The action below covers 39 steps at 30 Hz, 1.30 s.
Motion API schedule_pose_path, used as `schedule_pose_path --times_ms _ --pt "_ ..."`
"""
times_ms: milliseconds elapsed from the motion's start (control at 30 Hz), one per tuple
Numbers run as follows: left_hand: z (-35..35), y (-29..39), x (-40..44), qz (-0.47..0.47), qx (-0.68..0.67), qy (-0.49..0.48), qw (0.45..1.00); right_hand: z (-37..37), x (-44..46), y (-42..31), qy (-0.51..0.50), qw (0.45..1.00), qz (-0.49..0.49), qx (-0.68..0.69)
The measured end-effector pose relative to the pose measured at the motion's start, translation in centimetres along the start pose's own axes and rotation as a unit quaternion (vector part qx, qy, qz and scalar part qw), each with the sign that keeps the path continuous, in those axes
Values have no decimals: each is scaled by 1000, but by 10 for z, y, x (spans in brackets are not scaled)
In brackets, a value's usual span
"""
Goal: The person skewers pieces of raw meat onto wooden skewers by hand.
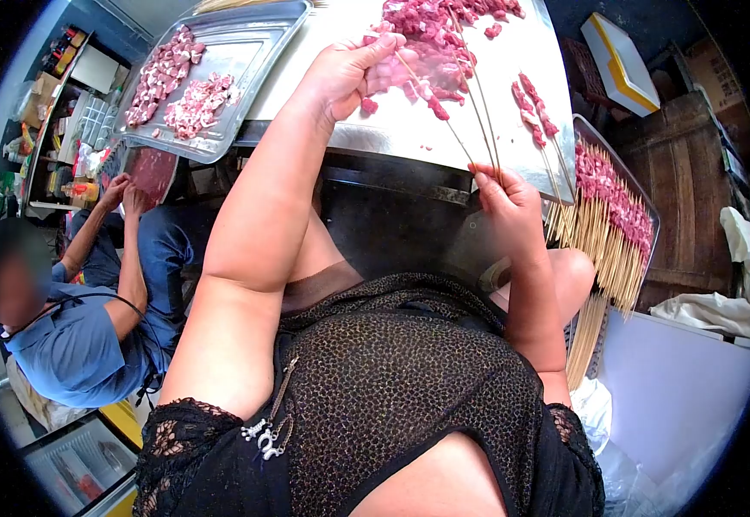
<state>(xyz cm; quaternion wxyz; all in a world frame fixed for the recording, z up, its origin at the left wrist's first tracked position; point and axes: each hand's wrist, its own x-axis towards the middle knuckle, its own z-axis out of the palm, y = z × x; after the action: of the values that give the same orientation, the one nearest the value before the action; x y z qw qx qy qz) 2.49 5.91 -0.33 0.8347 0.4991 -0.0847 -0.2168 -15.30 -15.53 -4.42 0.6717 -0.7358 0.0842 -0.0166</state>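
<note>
My right hand [509,205] pinches the lower ends of a few thin bamboo skewers [481,103] that fan out over the worktop. One of them carries small pieces of raw meat [434,102] near its upper part. At that skewer's tip, my left hand [353,73] is closed, thumb against fingers, on a piece of meat partly hidden by the fingers. Just beyond lies a heap of cut red meat [422,30] on the white worktop [328,112]. Two loaded meat skewers [534,110] rest to the right of the heap.
A metal tray [259,56] with two piles of meat cubes stands at the left. On the right, another tray holds many loaded skewers [621,207], with bare skewers [588,340] below. A seated co-worker [90,336] is at the left, hands near a reddish tray [153,172].
</note>
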Motion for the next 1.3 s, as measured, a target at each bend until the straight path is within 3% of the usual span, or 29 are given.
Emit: schedule_pose_path --times_ms 267,467,567,633,767,833,867,933,1067,1133,1300 --pt "18 -5 -4 -19 -35 -7 999 19 2 10 10 999 -22 41" --pt "17 -1 -7 3 64 -23 998 14 4 6 28 996 -24 78" --pt "11 1 -7 6 28 -42 999 14 2 3 26 994 -13 104" --pt "7 5 -7 -31 2 -4 1000 13 2 7 25 995 -19 96" --pt "2 2 -2 -13 4 26 1000 12 -1 7 26 998 -35 40" --pt "5 5 -4 2 -38 -51 998 12 -1 6 26 998 -37 39" --pt "7 6 -5 2 -38 -52 998 12 -1 6 26 998 -38 38" --pt "10 11 -8 -55 -171 -94 979 11 -1 8 26 998 -39 37" --pt "5 8 -5 -49 -192 -111 974 9 1 10 18 999 -39 15" --pt "2 6 -1 -3 -146 -6 989 8 -1 7 14 999 -28 21" --pt "-1 4 2 22 -99 20 995 8 -2 6 21 999 -13 39"
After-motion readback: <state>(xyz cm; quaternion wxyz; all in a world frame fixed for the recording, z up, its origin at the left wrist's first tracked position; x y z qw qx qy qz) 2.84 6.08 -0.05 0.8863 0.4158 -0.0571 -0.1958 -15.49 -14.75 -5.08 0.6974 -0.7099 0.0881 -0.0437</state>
